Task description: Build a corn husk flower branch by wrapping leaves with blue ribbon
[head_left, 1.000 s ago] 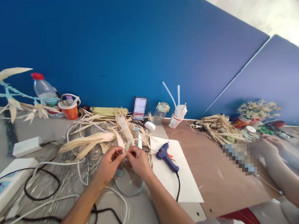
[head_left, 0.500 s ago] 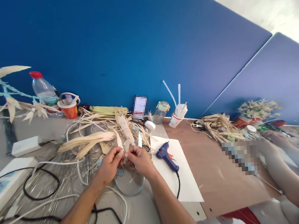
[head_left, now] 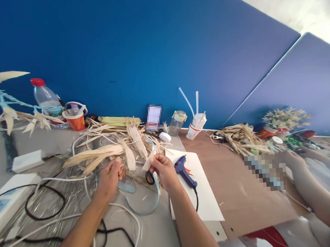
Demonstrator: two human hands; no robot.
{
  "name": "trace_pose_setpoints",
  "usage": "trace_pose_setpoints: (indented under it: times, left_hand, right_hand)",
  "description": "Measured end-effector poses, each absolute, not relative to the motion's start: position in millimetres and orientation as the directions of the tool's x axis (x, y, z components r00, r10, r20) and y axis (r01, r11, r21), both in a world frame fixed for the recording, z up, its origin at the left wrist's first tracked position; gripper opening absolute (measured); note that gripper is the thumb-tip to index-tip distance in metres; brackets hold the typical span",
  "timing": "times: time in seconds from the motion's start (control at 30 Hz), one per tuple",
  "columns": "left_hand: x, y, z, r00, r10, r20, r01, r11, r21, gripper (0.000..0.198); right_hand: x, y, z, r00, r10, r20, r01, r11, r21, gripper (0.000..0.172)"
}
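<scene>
In my right hand [head_left: 163, 169] a small pale piece of corn husk [head_left: 148, 163] is pinched between thumb and fingers. My left hand [head_left: 111, 176] is closed, its fingers curled; whatever it holds is too small to make out. Dry corn husks [head_left: 99, 155] lie in a heap just beyond both hands. A black scissor handle [head_left: 149, 178] shows beside my right hand. Light blue tape [head_left: 143, 212] curves in a loop on the table between my forearms. To the right, a blue glue gun [head_left: 185, 173] rests on a white sheet [head_left: 206, 196].
Cables and a white power strip [head_left: 9, 198] lie at the left. Behind stand a red-capped bottle [head_left: 46, 96], an orange cup [head_left: 76, 122], a phone [head_left: 153, 116], a jar [head_left: 177, 122] and a cup with straws [head_left: 194, 132]. Another person's arm [head_left: 316, 192] is at the right.
My hands have moved apart, the left one leftward and the right one rightward with the husk piece. The scissor handle now shows more fully between them.
</scene>
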State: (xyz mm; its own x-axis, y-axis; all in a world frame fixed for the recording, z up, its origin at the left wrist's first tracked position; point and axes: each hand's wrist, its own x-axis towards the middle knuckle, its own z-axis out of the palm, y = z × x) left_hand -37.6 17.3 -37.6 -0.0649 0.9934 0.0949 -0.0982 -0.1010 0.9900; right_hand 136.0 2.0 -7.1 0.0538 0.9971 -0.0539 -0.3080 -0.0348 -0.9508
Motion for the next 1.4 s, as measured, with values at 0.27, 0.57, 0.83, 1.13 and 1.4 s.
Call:
trace_pose_setpoints:
  times: [0.27,0.57,0.83,1.13,1.4]
  left_hand:
    - [-40.4,18.0,-37.1,-0.083,0.994,0.069,-0.195,-0.084,0.977,0.034]
    - [-38.8,16.1,-35.5,-0.038,0.999,0.006,-0.15,-0.012,0.989,0.019]
    - [-39.9,17.4,-38.4,-0.115,0.993,0.034,-0.116,-0.048,0.992,0.031]
    - [-39.9,17.8,-40.5,-0.055,0.998,0.004,-0.12,-0.011,0.993,0.022]
    - [-39.4,14.4,-39.6,-0.024,1.0,0.001,-0.07,-0.003,0.998,0.023]
  right_hand:
    - [138.6,2.4,-4.5,0.134,0.991,-0.024,-0.341,0.023,-0.94,0.021]
    - [137.7,2.3,-5.9,0.115,0.993,0.0,-0.35,0.04,-0.936,0.021]
    - [135.3,2.6,-8.3,0.112,0.994,-0.01,-0.322,0.027,-0.946,0.019]
    - [136.2,3.6,-11.9,0.11,0.994,-0.001,-0.318,0.035,-0.947,0.019]
    - [134.6,3.0,-9.1,0.113,0.993,-0.021,-0.318,0.016,-0.948,0.019]
